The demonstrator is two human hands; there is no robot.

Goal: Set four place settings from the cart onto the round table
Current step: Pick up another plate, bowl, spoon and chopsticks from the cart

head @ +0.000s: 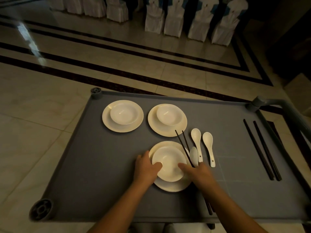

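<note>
Here, on the grey cart [104, 174], we have two plate-and-bowl sets at the far side and a third, the near plate [171, 186] with its bowl [170, 163], between our hands; the round table is out of view, so every piece has a carry ahead. Our left hand [148, 169] curls on the bowl's left rim, thumb inside, while our right hand [198, 174] pinches a pair of chopsticks [182, 147] and, it seems, a spoon [194, 156] against the right edge. That crowded right grip worries us most: lifting could slide the loose bowl or drop the sticks.
</note>
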